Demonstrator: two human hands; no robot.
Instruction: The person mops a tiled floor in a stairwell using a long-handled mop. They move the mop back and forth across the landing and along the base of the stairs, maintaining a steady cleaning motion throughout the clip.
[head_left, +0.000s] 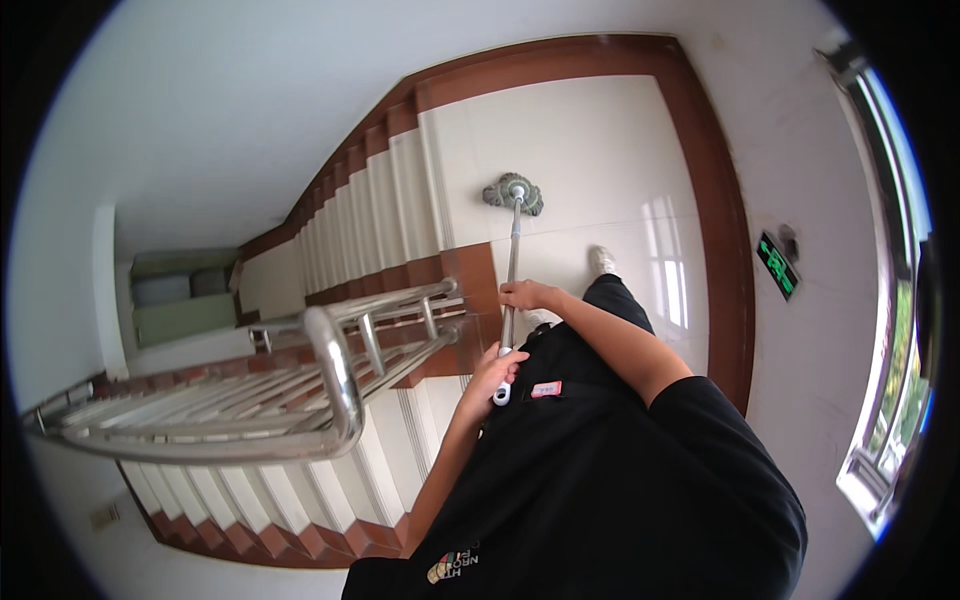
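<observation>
A mop with a metal pole (513, 262) runs away from my body, its grey-green strand head (513, 193) resting on the pale tiled landing (570, 150). My left hand (493, 373) grips the white plastic handle end near my waist. Farther up, my right hand (529, 295) is closed around the metal pole. The mop head lies near the top edge of a flight of stairs, beyond my feet. A light-coloured shoe (601, 260) stands on the landing at the right of the pole; the other shoe is partly hidden below my right hand.
Stainless steel handrails (334, 375) stand at the left between two flights of stairs (360, 217). Reddish-brown skirting (720, 225) borders the landing. A green exit sign (778, 265) is on the right wall, beside a window (892, 337).
</observation>
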